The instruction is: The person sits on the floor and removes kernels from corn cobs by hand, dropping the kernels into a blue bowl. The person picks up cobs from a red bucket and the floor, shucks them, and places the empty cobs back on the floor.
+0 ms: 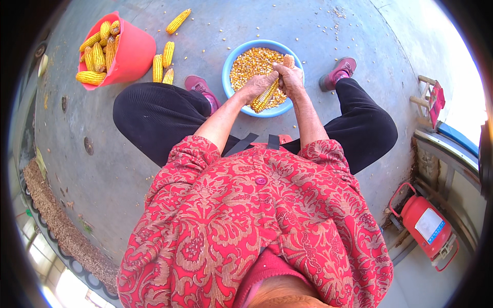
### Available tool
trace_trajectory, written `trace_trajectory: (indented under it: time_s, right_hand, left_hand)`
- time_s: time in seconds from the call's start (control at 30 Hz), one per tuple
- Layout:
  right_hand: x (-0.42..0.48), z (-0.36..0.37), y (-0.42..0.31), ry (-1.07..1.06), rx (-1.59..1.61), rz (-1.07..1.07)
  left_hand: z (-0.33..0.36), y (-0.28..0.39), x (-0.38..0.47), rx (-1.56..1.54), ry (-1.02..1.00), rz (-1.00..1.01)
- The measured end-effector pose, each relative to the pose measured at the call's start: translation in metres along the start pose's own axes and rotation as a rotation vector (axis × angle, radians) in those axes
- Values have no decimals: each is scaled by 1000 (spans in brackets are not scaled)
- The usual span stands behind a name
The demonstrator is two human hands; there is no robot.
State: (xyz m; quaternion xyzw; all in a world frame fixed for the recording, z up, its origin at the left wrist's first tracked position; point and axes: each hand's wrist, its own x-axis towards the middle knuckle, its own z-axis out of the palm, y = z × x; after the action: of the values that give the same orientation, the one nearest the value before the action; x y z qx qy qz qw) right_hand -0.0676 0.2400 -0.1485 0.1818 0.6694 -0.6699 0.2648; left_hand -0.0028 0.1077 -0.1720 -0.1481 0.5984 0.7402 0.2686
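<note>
Over a blue plastic basin (226, 82) full of loose corn kernels (250, 61), my two hands meet. My left hand (257, 87) grips a yellow ear of corn (265, 98), slanted with its lower end towards me. Some of its rows look stripped. My right hand (291, 80) is closed around a bare corncob (289, 61), whose pale end sticks out above the fingers. Where the ear and the cob meet is hidden by my fingers.
A red plastic bucket (136, 50) of corn ears leans at the left. Several ears, one being this ear (178, 21), lie near it. Scattered kernels dot the concrete floor (204, 50). A small wooden stool (423, 94) and a red canister (427, 223) stand at the right.
</note>
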Motion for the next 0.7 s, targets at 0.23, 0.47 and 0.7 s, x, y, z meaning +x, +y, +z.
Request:
trace_trajectory:
  time_s: [0.23, 0.47, 0.7]
  right_hand:
    - [-3, -5, -3, -46, -134, 68]
    - [-7, 2, -1, 23, -134, 5]
    - [-14, 17, 1, 85, -480, -102]
  left_hand:
    - [-2, -13, 9, 234, 123, 124]
    - [0, -11, 7, 555, 254, 109]
    - [6, -16, 11, 750, 535, 97]
